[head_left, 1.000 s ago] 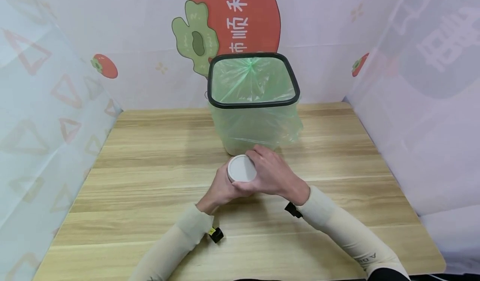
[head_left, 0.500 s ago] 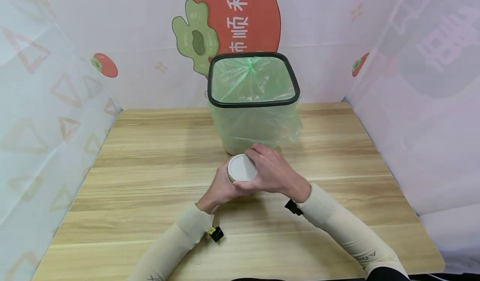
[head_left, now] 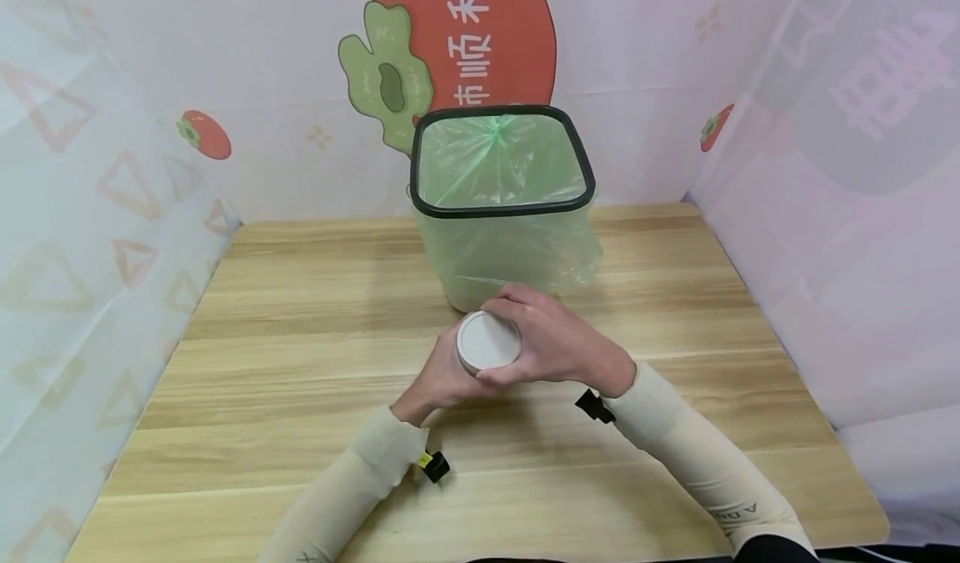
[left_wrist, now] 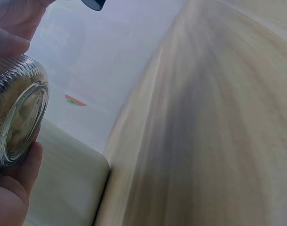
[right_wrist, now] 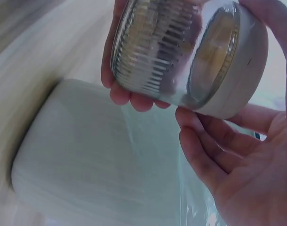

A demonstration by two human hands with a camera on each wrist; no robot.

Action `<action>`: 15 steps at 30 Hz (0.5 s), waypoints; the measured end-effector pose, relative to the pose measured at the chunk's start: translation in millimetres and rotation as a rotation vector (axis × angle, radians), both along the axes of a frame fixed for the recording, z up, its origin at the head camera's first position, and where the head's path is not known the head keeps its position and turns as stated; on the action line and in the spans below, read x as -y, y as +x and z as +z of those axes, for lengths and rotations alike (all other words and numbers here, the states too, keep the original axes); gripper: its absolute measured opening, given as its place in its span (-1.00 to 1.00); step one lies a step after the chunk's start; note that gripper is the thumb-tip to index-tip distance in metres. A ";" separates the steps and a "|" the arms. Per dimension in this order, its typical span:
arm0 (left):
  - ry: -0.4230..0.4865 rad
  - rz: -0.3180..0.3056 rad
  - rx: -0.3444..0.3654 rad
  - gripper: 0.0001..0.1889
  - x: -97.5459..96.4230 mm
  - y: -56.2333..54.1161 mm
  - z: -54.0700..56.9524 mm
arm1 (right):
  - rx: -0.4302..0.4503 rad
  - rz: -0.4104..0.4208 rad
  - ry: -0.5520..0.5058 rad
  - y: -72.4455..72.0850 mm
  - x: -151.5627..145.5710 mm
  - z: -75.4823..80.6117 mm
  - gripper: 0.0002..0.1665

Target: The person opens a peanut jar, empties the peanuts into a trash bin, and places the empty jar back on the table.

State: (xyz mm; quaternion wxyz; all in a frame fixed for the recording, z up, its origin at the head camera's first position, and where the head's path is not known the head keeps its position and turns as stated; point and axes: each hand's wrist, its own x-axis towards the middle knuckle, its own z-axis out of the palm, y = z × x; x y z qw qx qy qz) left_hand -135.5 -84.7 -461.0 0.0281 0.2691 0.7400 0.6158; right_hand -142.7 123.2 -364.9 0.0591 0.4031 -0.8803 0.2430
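Above the wood-grained bench [left_wrist: 219, 141], the left wrist view is showing a glass jar [left_wrist: 28, 101], base bared and raised, with brownish tones that could be contents or reflection. From the right wrist, left fingers [right_wrist: 141, 102] are grasping the jar's ribbed side while right fingers [right_wrist: 204, 155] are gripping a pale lid [right_wrist: 247, 75]. Sound handling, it seems, would mean holding the left grasp firm and low on the ribs, spreading the right fingers evenly round the lid, and levelling the jar against spills or slips. Whether the lid is sitting tight, nobody can tell from here. No label or brand is appearing on the glass; one small dark mark on the lid is defying reading. From the head, the left hand [head_left: 442, 375] and right hand [head_left: 558, 342] are clasping the jar just in front of a black-rimmed bin [head_left: 502, 211] with a green liner [head_left: 525, 171]. White characters [head_left: 468, 56] on a red print [head_left: 525, 54] behind are reading, in part, 顺利; sleeve lettering [head_left: 738, 513] is going mostly unread.
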 end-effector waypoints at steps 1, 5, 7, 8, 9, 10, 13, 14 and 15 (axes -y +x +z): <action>0.004 -0.006 -0.002 -0.08 -0.4 -0.3 0.3 | 0.011 0.007 -0.002 -0.5 -1.0 0.7 -0.15; 0.001 -0.011 0.003 -0.06 -1.3 -1.1 2.6 | 0.047 0.051 -0.014 -3.6 -4.1 1.0 -0.09; -0.007 -0.001 -0.001 -0.04 -1.6 -2.0 4.4 | 0.073 0.072 -0.034 -5.7 -5.5 0.4 -0.03; -0.007 0.007 -0.006 -0.04 -1.8 -2.6 5.5 | 0.090 0.079 -0.050 -6.6 -6.4 0.2 0.02; -0.010 0.016 -0.013 -0.05 -2.2 -3.3 6.8 | 0.108 0.080 -0.068 -7.3 -7.4 0.2 0.06; -0.010 0.024 -0.020 -0.05 -2.5 -4.2 8.3 | 0.124 0.074 -0.091 -7.7 -8.5 0.5 0.10; -0.008 0.043 -0.037 -0.08 -4.1 -6.1 12.7 | 0.151 0.023 -0.154 -6.3 -12.0 2.7 0.21; -0.006 0.048 -0.040 -0.09 -5.0 -6.2 13.8 | 0.144 -0.004 -0.167 -4.6 -13.1 3.3 0.22; -0.009 0.052 -0.040 -0.10 -6.2 -5.9 14.9 | 0.131 -0.033 -0.177 -2.8 -13.9 3.9 0.23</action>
